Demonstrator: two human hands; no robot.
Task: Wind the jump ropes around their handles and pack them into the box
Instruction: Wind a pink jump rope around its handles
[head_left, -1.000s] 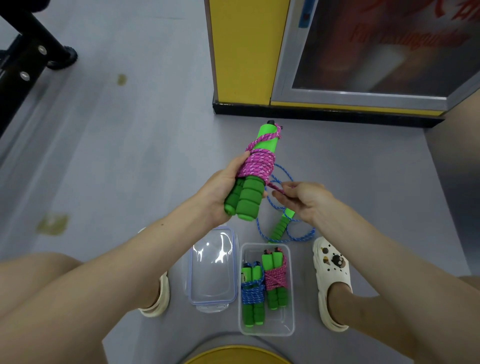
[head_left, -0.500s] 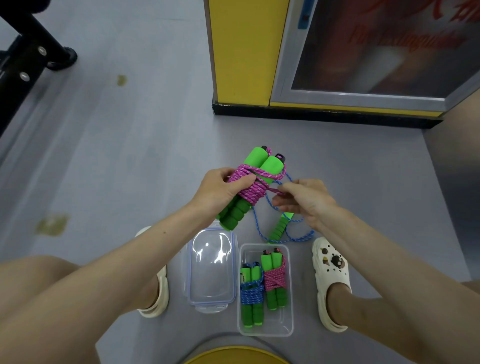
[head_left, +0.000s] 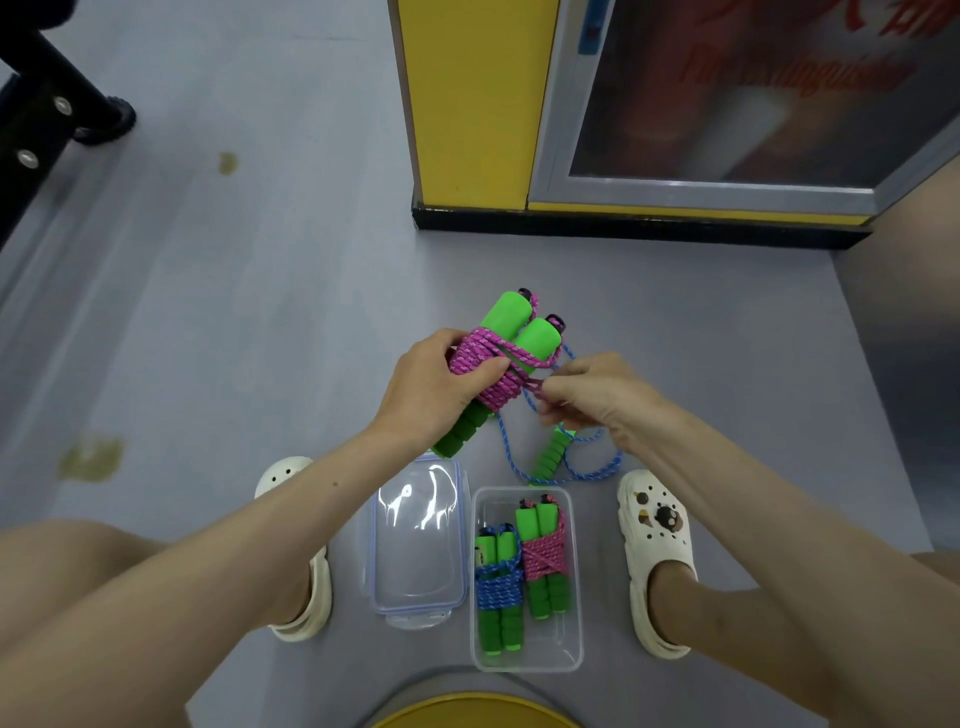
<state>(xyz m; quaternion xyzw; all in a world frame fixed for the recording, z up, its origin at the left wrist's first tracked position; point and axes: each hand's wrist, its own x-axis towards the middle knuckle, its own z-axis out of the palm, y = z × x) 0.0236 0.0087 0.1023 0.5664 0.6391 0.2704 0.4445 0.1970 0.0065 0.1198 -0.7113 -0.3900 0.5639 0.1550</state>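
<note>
My left hand (head_left: 434, 387) grips a pink jump rope (head_left: 493, 364) wound around its two green foam handles, held tilted above the floor. My right hand (head_left: 592, 397) pinches the loose pink end beside the bundle. On the floor under my hands lies a blue jump rope (head_left: 558, 460), loose and unwound. The clear plastic box (head_left: 525, 657) near my feet holds a wound blue rope bundle (head_left: 497, 590) and a wound pink rope bundle (head_left: 544, 556), side by side.
The box's clear lid (head_left: 418, 540) lies on the grey floor left of the box. My feet in white clogs (head_left: 657, 561) flank both. A yellow post and a glass-fronted cabinet (head_left: 675, 104) stand ahead. A black frame (head_left: 47, 119) is at far left.
The pink bundle has come down and tilted to the right, from upright to slanted. My right hand has shifted slightly up and stays on the rope end.
</note>
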